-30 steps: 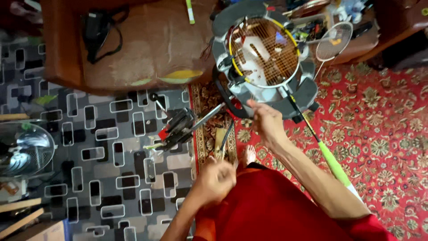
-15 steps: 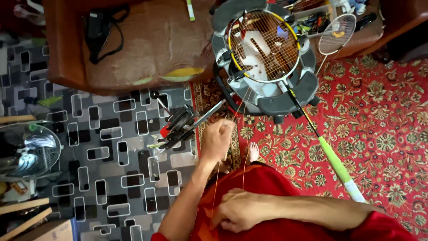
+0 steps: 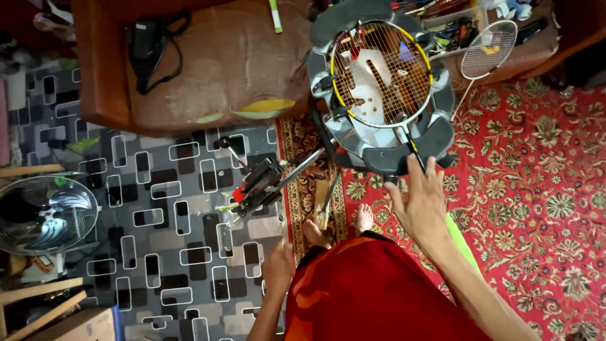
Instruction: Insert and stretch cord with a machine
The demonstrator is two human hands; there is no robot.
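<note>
While the right hand [image 3: 421,205] reaches forward with fingers spread and palm down, it holds nothing; its fingertips lie just short of the near rim of the stringing machine [image 3: 404,155], close to where the racket shaft leaves the frame. Left hand [image 3: 278,265] hangs low beside the red garment [image 3: 372,290], near the patterned floor; whether its fingers are curled or loose cannot be told from this angle, though a thin string seems to run near it.

Badminton racket [image 3: 382,74], yellow-and-black frame, lies flat and clamped in the grey turntable of the machine, partly strung, head pointing away from the person. Its green-wrapped handle [image 3: 459,243] shows beside the right forearm, pointing back toward the person.

Tension head [image 3: 259,186], black with a red part, sits at the end of a metal bar left of the machine, over the grey-and-black tiled floor covering. Two bare feet [image 3: 341,227] rest on the edge of the red floral carpet [image 3: 536,189], just below the machine.

Second racket [image 3: 486,49], white-framed, leans at the far right. Brown cushioned bench [image 3: 227,69] stands beyond, with a black strapped item [image 3: 146,47] on it. Floor fan [image 3: 44,215] at far left, wooden strips below it.
</note>
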